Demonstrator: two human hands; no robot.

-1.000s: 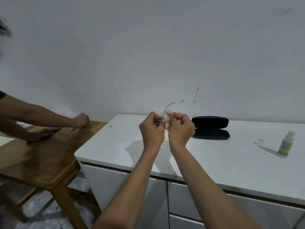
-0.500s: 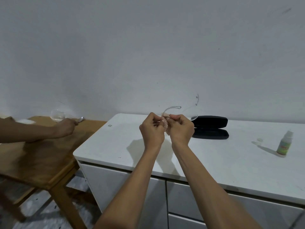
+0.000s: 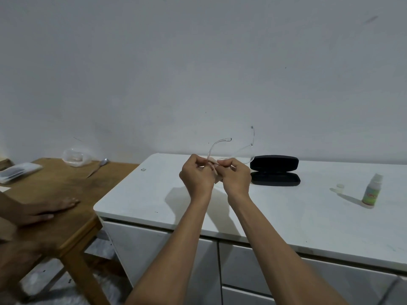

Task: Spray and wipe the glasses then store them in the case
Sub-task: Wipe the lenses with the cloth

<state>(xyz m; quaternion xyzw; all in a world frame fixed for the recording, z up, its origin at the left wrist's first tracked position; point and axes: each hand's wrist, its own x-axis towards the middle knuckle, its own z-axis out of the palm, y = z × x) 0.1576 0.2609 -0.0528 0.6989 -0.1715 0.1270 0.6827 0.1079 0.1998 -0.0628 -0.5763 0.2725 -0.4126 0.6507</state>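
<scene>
Glasses (image 3: 242, 150) lens hidden between left hand (image 3: 196, 176), right hand (image 3: 236, 176)

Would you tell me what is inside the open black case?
The case looks empty from here; its raised lid and dark lining hide the interior's details. The glasses are in both hands.

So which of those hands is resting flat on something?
The other person's hand, flat on the wooden table; the left hand and right hand hold the glasses.

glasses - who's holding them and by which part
Both hands: left hand and right hand pinch the clear glasses at the front through a small cloth.
</scene>
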